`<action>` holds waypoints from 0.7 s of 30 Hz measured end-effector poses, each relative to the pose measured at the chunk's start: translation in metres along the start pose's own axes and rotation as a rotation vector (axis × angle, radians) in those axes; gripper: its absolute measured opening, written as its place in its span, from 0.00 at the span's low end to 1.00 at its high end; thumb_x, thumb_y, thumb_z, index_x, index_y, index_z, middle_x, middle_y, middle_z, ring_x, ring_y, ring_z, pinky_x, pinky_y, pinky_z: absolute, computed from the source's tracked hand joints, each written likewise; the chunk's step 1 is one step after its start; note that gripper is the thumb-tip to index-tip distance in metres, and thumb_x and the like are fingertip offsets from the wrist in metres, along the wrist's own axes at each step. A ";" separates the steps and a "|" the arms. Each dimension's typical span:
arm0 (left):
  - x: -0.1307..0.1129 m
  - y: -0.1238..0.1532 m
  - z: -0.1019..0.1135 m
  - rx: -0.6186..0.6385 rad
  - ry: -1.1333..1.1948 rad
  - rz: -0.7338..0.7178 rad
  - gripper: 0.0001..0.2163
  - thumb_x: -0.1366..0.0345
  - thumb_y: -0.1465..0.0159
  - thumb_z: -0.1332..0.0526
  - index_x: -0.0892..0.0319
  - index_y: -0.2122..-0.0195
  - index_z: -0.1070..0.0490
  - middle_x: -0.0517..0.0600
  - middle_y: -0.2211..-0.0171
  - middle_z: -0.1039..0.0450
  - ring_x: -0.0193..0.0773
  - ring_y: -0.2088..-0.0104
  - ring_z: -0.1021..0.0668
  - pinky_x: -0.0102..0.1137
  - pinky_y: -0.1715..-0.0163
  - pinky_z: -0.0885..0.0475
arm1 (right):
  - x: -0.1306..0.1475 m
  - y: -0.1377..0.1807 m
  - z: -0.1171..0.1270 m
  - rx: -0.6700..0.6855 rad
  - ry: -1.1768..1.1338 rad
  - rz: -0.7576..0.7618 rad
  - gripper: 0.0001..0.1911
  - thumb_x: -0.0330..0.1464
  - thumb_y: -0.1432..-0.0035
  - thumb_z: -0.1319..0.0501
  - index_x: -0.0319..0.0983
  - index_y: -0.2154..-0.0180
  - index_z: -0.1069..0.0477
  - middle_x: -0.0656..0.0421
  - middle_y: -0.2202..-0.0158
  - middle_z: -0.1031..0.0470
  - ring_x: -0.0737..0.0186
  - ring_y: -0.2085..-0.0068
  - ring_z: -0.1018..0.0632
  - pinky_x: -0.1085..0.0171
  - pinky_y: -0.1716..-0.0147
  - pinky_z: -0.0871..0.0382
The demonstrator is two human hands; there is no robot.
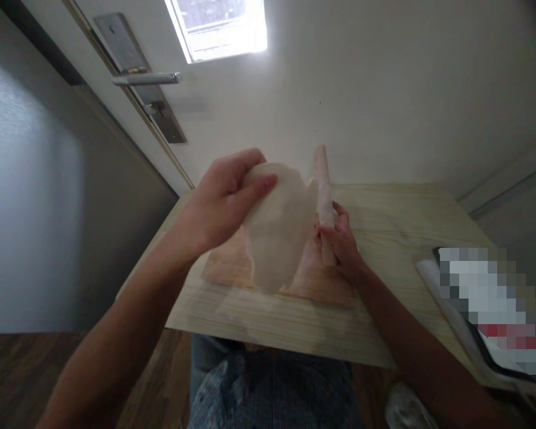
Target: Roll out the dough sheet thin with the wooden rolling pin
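Observation:
A thin, pale sheet of dough hangs from my left hand, pinched at its upper left edge between thumb and fingers. Its lower end reaches down in front of a wooden board that lies on the table. My right hand is wrapped round the lower part of a wooden rolling pin, which is tilted nearly upright just right of the dough. Whether the dough's right edge touches the pin I cannot tell. The hanging dough hides part of the board.
The light wooden table stands against a white door with a metal handle and a small bright window. At the table's right side lies a dark-edged flat object, partly blurred out. A grey panel rises at the left.

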State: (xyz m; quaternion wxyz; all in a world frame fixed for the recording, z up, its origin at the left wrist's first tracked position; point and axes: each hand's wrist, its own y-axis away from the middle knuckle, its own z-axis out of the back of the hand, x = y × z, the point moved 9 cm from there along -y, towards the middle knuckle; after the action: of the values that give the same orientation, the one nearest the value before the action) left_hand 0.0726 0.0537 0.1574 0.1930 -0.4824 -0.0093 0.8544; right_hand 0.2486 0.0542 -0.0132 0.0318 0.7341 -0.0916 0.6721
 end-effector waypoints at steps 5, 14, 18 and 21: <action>0.077 -0.019 -0.002 0.001 0.113 0.159 0.09 0.62 0.46 0.45 0.59 0.80 0.41 0.42 0.83 0.45 0.27 0.82 0.41 0.24 0.82 0.49 | -0.003 -0.002 0.006 -0.069 0.008 -0.021 0.30 0.39 0.54 0.47 0.48 0.50 0.57 0.66 0.72 0.37 0.67 0.77 0.33 0.67 0.81 0.39; 0.194 -0.014 0.002 -0.126 0.003 0.382 0.08 0.62 0.54 0.41 0.60 0.81 0.37 0.43 0.85 0.39 0.29 0.82 0.38 0.24 0.83 0.46 | -0.002 -0.003 0.002 -0.048 -0.125 -0.006 0.29 0.33 0.57 0.44 0.46 0.52 0.54 0.70 0.78 0.41 0.71 0.81 0.37 0.70 0.83 0.43; 0.190 -0.008 0.000 -0.110 0.009 0.364 0.08 0.62 0.56 0.39 0.61 0.81 0.35 0.43 0.84 0.38 0.29 0.82 0.36 0.24 0.83 0.45 | -0.004 -0.004 0.000 -0.031 -0.069 -0.023 0.29 0.32 0.57 0.44 0.46 0.52 0.54 0.70 0.77 0.40 0.71 0.81 0.36 0.70 0.83 0.42; 0.187 0.006 -0.009 -0.113 0.067 0.365 0.10 0.60 0.53 0.40 0.62 0.76 0.34 0.45 0.81 0.34 0.31 0.81 0.33 0.24 0.82 0.41 | -0.002 -0.004 -0.001 -0.014 0.011 0.018 0.29 0.33 0.55 0.45 0.46 0.52 0.54 0.69 0.76 0.39 0.71 0.81 0.36 0.70 0.83 0.41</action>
State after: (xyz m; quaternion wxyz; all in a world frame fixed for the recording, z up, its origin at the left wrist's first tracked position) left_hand -0.0083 0.1105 -0.0019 0.0075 -0.5145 0.0367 0.8567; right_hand 0.2487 0.0584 -0.0147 0.0315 0.7293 -0.1026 0.6757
